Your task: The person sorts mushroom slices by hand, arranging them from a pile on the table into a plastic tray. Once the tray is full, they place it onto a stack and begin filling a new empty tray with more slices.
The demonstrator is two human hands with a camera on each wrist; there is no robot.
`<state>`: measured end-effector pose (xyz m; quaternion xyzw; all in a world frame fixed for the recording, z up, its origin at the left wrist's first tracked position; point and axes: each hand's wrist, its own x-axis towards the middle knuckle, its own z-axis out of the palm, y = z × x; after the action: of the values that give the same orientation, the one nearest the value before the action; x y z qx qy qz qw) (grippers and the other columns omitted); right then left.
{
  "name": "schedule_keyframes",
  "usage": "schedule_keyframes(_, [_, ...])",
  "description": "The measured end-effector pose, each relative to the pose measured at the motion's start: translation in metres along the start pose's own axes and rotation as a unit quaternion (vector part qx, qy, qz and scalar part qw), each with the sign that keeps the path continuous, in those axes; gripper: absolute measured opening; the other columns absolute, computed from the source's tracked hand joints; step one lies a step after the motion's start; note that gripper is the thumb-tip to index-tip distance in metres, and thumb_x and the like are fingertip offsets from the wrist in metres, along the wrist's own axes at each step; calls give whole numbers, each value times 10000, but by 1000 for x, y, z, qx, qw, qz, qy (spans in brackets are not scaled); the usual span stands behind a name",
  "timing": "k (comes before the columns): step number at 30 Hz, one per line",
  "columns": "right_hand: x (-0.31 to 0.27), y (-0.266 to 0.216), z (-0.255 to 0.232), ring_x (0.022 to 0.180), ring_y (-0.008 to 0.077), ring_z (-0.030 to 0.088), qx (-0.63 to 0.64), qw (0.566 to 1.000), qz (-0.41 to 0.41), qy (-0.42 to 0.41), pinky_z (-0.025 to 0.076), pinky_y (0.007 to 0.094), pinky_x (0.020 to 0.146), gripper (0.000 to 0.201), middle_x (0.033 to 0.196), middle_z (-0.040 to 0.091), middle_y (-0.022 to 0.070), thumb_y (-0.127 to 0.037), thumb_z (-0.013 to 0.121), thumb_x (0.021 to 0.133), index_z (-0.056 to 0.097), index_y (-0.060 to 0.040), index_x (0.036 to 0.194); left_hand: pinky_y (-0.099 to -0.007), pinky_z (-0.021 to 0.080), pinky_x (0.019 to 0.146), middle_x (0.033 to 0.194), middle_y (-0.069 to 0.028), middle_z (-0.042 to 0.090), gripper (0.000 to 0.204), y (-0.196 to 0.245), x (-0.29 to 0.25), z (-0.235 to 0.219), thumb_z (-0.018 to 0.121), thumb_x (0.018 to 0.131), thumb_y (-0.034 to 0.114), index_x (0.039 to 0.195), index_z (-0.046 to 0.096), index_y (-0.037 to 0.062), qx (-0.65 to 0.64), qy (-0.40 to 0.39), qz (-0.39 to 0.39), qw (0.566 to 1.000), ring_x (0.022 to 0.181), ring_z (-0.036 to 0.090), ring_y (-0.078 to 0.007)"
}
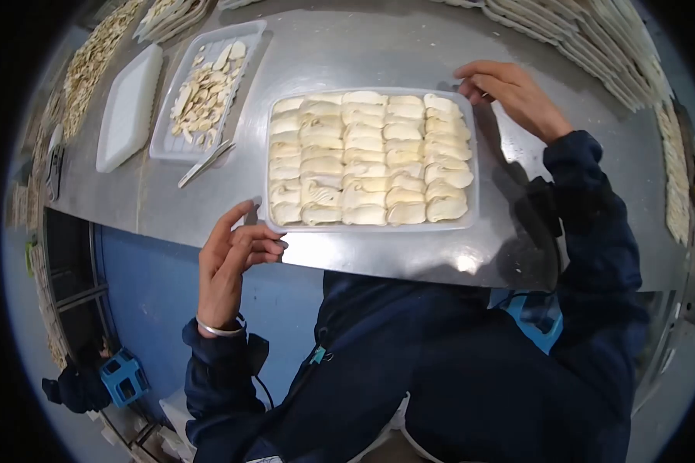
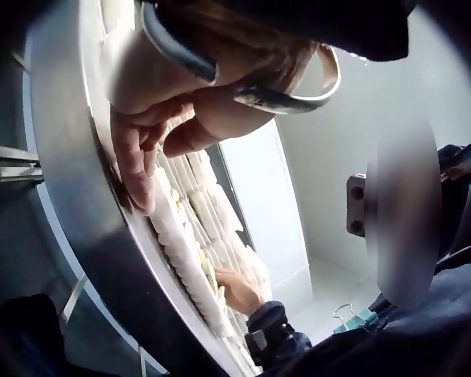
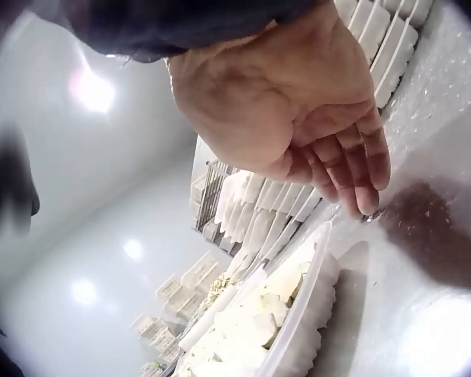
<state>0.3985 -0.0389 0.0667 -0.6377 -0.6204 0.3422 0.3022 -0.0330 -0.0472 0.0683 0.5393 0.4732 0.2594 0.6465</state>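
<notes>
A white plastic tray [image 1: 475, 202] is filled with pale mushroom slices [image 1: 363, 158], overlapped in several neat columns. At its near left corner is my left hand [image 1: 228, 258], fingers loosely bent and fingertips right at the rim. My right hand [image 1: 521, 96] is beside the far right corner, its fingers relaxed and nothing in its palm. In the right wrist view, the fingertips of that hand [image 3: 290, 110] hang close over the metal table, just past the tray's wall [image 3: 318, 314]. The left wrist view shows the left fingers along the tray's side [image 2: 177, 236].
To the left, another tray [image 1: 159, 143] holds loose slices, with metal tweezers [image 1: 205, 163] leaning at its near corner. Beside it lies an upturned white tray [image 1: 130, 108]. Stacked trays [image 1: 571, 46] stand at the back right. The steel table's [image 1: 409, 258] front edge runs close to my body.
</notes>
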Motion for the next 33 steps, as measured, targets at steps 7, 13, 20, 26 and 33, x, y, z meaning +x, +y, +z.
schedule_keyframes(7, [5, 0, 4, 676, 132, 562, 11, 997, 61, -38, 489, 268, 657, 279, 748, 628, 51, -150, 486, 916, 702, 24, 955, -291, 525, 811, 1041, -151, 650, 399, 2, 16, 1, 436, 992, 145, 1339, 444, -54, -25, -25, -10, 999, 916, 660, -196])
schedule_keyframes(13, [-13, -4, -6, 767, 75, 542, -48, 991, 102, -67, 453, 229, 714, 236, 814, 626, 14, -99, 491, 929, 664, 44, 1002, -270, 508, 837, 1065, -119, 638, 372, 9, 44, -5, 437, 990, 134, 1318, 473, -37, 11, -58, -5, 998, 935, 645, -171])
schedule_keyframes(20, [-68, 0, -26, 731, 63, 527, 39, 982, 167, -78, 445, 222, 677, 220, 811, 615, -7, -65, 495, 903, 657, 34, 1016, -268, 506, 846, 1042, -87, 643, 373, 41, 85, 18, 420, 986, 146, 1308, 487, -29, 97, -136, -21, 986, 921, 647, -154])
schedule_keyframes(26, [-114, 27, -23, 688, 69, 537, 81, 974, 213, -18, 441, 227, 629, 211, 797, 618, 7, -95, 522, 864, 636, 19, 1000, -263, 520, 835, 1002, -80, 632, 343, 48, 144, 55, 415, 969, 95, 1274, 518, -23, 137, -206, -30, 968, 902, 652, -156])
schedule_keyframes(33, [-206, 62, -34, 635, 75, 553, 148, 938, 289, 122, 457, 224, 614, 184, 792, 618, 9, -94, 532, 891, 625, 7, 1013, -265, 542, 793, 1007, -163, 654, 352, 51, 207, 152, 450, 947, 37, 1281, 468, -71, 73, -335, -28, 939, 875, 655, -191])
